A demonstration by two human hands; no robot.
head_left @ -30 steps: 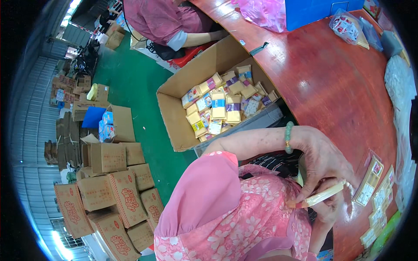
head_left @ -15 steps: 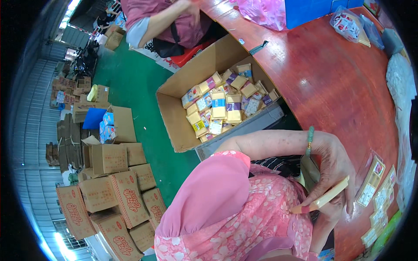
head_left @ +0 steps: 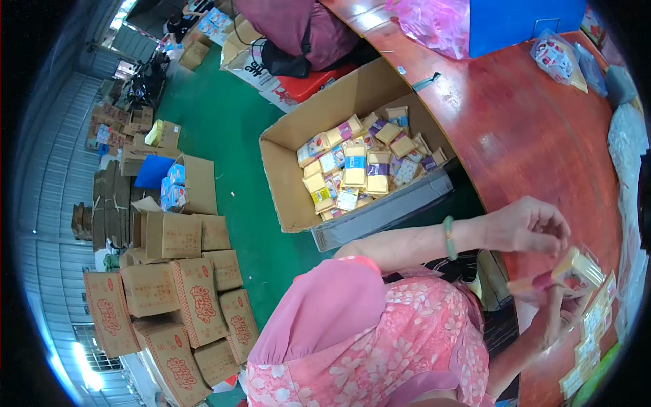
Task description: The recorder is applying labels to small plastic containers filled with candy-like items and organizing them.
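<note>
My right hand (head_left: 559,320) grips a flat packet (head_left: 580,271) in clear wrapping, with a cream-yellow edge and a purple-pink patch; its left part is blurred. Just above it, apart from the packet, is my left hand (head_left: 525,227), with a green bracelet (head_left: 449,237) at the wrist. Its fingers are curled and the thumb is smeared by motion. Beyond my right hand, several flat clear packets (head_left: 588,349) lie in a row on the red table (head_left: 515,129). A large open cardboard box (head_left: 285,186) to my left holds many similar packets (head_left: 354,166) with coloured bands.
A blue panel-like container (head_left: 525,27) and a pink plastic bag (head_left: 434,24) stand on the far left part of the table, near a filled clear bag (head_left: 549,54). Another person's dark red clothing (head_left: 291,30) shows beside the box. Stacked cartons (head_left: 196,298) stand on the green floor (head_left: 234,193).
My left hand has come away from the packet and moved up in the picture. The packet has turned and shifted right, held by my right hand. The other person's arm has left view.
</note>
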